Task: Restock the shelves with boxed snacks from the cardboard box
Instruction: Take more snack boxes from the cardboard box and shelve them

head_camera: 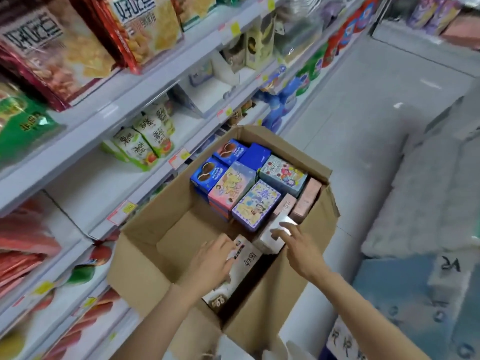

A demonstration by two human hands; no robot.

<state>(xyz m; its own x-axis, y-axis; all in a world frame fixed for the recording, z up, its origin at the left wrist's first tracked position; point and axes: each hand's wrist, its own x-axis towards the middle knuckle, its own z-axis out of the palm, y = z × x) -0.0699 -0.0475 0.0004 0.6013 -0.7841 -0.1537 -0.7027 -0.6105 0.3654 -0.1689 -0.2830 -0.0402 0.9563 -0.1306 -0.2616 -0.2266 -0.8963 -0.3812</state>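
Hands in cardboard box (145,237), pick step. My left hand (215,258) lies over long white snack box (244,263) near box's front wall; can't tell if fingers clamp it. Fingers of right hand (298,245) spread apart, touching pale box (267,240), no grip yet. Next, I judge: close, lift straight up btwn flaps (298,152). Bare room in box's left half; shelves (85,178) just beside, w/ gaps.

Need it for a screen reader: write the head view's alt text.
Both hands reach into a cardboard box beside shop shelves: left hand on a white lettered box, right hand on a pale box. Colourful snack boxes fill its far end.
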